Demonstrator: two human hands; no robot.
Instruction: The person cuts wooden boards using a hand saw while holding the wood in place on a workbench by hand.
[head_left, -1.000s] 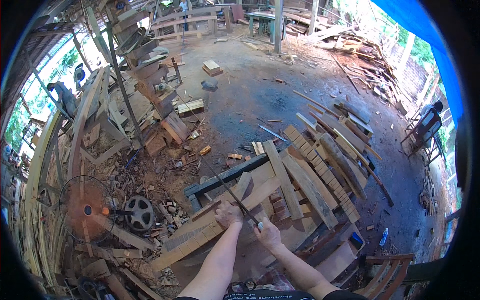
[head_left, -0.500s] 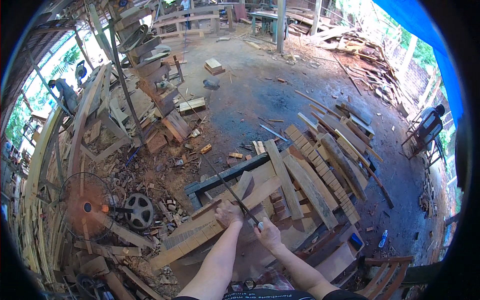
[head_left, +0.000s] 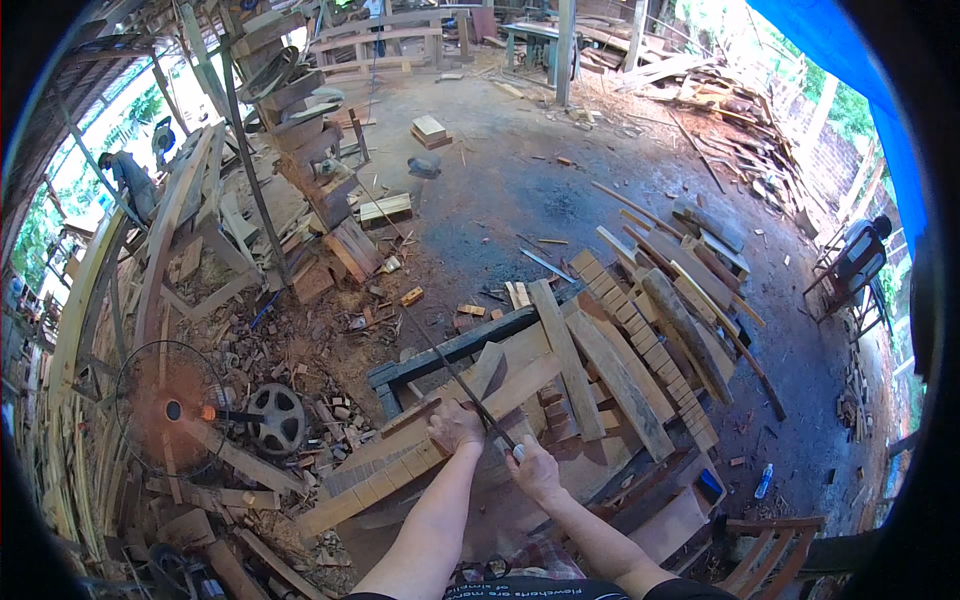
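My right hand [head_left: 537,470] is closed round the pale handle of a long, narrow dark blade [head_left: 456,374], which looks like a handsaw seen edge-on. The blade slants away to the upper left, passing close beside my left hand [head_left: 457,426]. That hand is closed, its fingers bent over a light brown plank [head_left: 530,384] and pressing on it. What lies under its fingertips is hidden. Nearer me, a board [head_left: 385,486] with evenly spaced cross lines slants to the lower left. Both pieces rest on a low wooden work surface [head_left: 490,520].
Several loose boards [head_left: 625,385] lie to the right, beside a dark timber beam [head_left: 455,346]. A round wire-guarded fan [head_left: 172,410] and a spoked wheel [head_left: 277,418] stand left among wood scraps. A clear bottle [head_left: 764,482] lies right; a person [head_left: 132,185] stands far left.
My hands and the blade stay almost where they were, with only a very slight shift left. The person at the far left has moved a little.
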